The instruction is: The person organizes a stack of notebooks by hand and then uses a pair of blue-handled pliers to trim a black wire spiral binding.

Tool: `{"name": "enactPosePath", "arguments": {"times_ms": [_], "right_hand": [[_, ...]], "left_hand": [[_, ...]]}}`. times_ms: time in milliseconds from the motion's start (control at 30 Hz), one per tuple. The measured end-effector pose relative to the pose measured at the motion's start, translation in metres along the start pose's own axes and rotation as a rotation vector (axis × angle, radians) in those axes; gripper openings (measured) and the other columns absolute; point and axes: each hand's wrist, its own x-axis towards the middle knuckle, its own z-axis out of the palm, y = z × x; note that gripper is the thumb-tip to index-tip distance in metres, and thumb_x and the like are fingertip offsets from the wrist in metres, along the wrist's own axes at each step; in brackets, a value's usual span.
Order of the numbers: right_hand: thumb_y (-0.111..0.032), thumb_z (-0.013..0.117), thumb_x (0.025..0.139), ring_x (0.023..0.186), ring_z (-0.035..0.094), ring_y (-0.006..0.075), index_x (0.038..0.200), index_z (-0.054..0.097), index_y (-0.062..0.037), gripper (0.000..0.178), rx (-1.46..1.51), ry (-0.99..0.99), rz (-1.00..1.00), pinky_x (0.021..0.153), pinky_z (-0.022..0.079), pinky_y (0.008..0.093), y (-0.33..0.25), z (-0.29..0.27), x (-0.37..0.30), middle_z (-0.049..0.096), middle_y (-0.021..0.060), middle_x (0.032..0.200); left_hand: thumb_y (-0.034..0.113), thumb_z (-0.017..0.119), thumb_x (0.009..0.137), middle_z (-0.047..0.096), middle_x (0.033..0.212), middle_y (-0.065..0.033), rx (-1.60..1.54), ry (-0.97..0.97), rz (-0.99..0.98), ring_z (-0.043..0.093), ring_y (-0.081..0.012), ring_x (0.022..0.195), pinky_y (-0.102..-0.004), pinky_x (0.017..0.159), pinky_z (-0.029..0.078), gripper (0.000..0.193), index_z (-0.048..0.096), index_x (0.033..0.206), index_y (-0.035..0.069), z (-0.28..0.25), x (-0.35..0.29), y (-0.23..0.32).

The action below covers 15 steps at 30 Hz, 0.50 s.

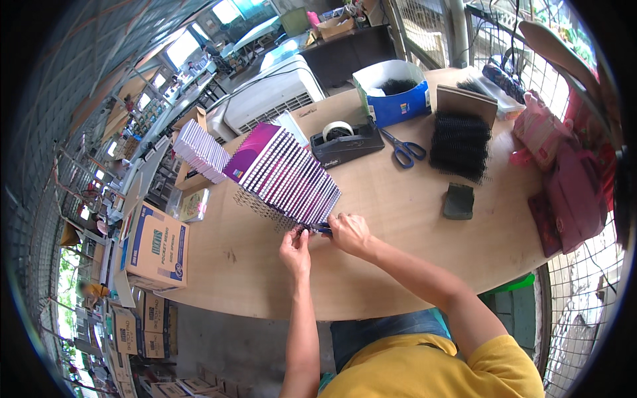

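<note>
— Near the front edge of the tabletop (398,265), what are the hands doing?

— Both meet at the near end of the fanned row of notebooks (292,179). The left hand (296,251) has its fingers pressed together, pinching the black binding coil (300,230) under the last book. The right hand (348,232) is closed on something small and blue at the same spot; I cannot tell what it is.

— Where does the row lie?

— Slanting from the tabletop's middle toward the front edge, purple cover (249,156) on top at the far end, punched sheets (255,202) poking out on the left side.

— How would you do this step well?

— I'd say keep the left pinch close to the coil's tip so it cannot spring away, and brace the right wrist on the wood. Work the end loop only; tugging could drag the whole row out of line.

— Anything else about?

— A second stack (199,149) by the left edge, a tape dispenser (345,140) and scissors (403,149) farther back, a heap of black coils (459,144) toward the right, and a blue box (393,93) at the far edge.
</note>
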Motion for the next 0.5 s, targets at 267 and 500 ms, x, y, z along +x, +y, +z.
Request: {"name": "enactPosePath", "arguments": {"times_ms": [267,500], "right_hand": [[-0.040,0.072,0.076,0.087,0.062,0.0336,0.101,0.058,-0.0042,0.046,-0.107,0.329,-0.115,0.066,0.052,0.0452,0.000,-0.005,-0.012,0.062,0.0156,0.093],[-0.039,0.072,0.076,0.075,0.064,0.0346,0.098,0.059,-0.0044,0.043,-0.031,0.208,-0.098,0.059,0.051,0.0455,0.000,0.005,0.001,0.063,0.0159,0.083]], "left_hand": [[-0.001,0.059,0.091,0.065,0.100,-0.0113,-0.019,0.000,0.007,0.067,-0.0190,0.087,-0.0282,0.076,0.056,0.019,0.056,0.109,-0.007,-0.001,-0.002,0.000],[0.000,0.060,0.091,0.065,0.100,-0.0110,-0.029,0.030,-0.018,0.067,-0.0181,0.088,-0.0282,0.077,0.057,0.019,0.056,0.108,-0.007,0.000,0.000,0.006]]}}
